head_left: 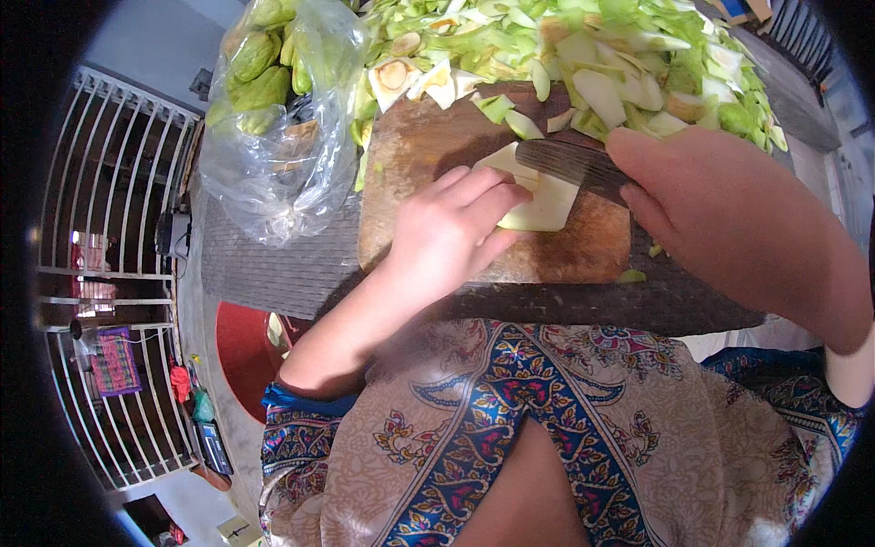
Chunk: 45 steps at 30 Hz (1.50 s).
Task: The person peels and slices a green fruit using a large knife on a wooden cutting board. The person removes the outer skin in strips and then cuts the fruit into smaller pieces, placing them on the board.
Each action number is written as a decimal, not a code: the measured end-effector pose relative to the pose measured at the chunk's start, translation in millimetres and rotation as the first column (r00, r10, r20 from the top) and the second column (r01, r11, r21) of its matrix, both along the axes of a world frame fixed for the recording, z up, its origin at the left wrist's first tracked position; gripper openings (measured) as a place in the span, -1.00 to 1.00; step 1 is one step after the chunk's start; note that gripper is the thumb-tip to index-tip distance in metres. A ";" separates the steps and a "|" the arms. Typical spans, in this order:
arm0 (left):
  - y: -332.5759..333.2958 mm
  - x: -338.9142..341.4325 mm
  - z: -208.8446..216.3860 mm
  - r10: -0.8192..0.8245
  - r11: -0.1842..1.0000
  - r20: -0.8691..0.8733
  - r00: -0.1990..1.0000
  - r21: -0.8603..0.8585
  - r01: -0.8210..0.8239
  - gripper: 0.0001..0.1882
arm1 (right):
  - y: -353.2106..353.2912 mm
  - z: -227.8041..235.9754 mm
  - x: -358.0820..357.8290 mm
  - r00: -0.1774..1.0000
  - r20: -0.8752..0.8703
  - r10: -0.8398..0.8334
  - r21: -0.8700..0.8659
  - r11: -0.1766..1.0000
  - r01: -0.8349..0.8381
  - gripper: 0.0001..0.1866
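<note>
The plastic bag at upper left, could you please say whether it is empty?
Not empty: green vegetables show through the clear plastic bag. How full, I cannot tell; the frame cuts it off.

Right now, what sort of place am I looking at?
Likely a food-preparation spot at a home, though I can't be sure: a wooden cutting board, green peelings heaped beyond it, and a white barred grille off to the left.
</note>
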State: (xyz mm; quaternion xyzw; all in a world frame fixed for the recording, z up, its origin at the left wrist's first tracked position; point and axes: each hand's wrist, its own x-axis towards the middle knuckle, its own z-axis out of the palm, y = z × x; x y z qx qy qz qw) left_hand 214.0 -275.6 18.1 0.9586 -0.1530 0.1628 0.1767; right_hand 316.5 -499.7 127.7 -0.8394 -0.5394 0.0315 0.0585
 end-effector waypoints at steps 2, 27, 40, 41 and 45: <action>0.2 -0.8 -1.1 0.008 1.000 -0.017 1.000 -0.007 -0.009 -0.60 | 1.1 -8.8 3.3 0.996 0.060 0.059 0.057 0.996 -0.062 -0.87; 4.3 5.3 -5.5 -0.020 0.998 0.051 0.999 -0.061 0.023 -0.64 | 44.1 28.5 -28.3 0.994 -0.094 -0.054 -0.032 0.998 0.051 -0.89; 2.5 3.4 -0.3 -0.002 0.997 -0.015 1.000 -0.081 0.001 -0.65 | -2.0 15.5 -11.8 0.981 0.035 -0.189 -0.388 0.902 0.188 -0.88; 1.6 1.8 0.7 0.015 0.996 -0.025 1.000 -0.084 -0.017 -0.65 | -8.3 17.0 -8.8 0.979 0.039 -0.199 -0.396 0.896 0.199 -0.88; -2.7 1.0 3.9 0.044 0.998 -0.051 0.998 -0.050 -0.047 -0.66 | -28.5 20.5 0.5 0.966 0.069 -0.250 -0.290 0.921 0.259 -0.86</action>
